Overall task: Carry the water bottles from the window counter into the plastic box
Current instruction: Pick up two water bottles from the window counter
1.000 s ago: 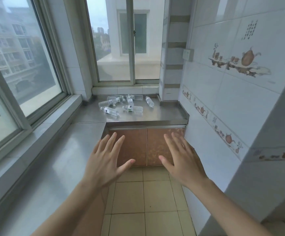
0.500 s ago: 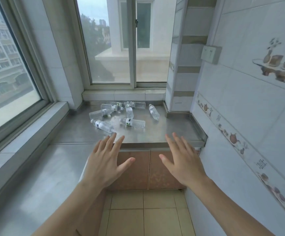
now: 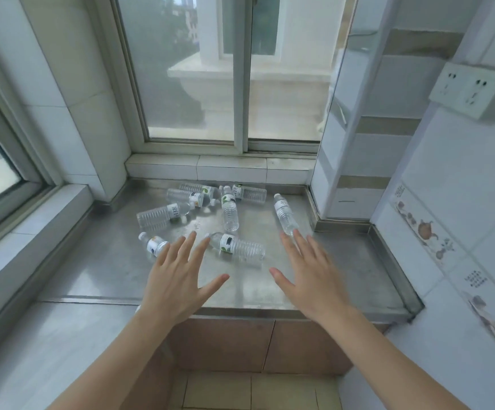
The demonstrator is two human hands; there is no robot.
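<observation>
Both hands hover over the steel bench (image 3: 344, 279), fingers spread and holding nothing: left hand (image 3: 178, 282), right hand (image 3: 314, 279). Seven bottles (image 3: 230, 211) lie on their sides near the window (image 3: 240, 84); the nearest (image 3: 237, 247) lies between the hands.

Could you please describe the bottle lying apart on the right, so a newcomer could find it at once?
Start at the steel counter under the sliding window and look to its right side, near the tiled pillar. The lone water bottle lies there on its side, cap toward the window. Unlike the other bottles clustered to the left, it touches none of them.
</observation>
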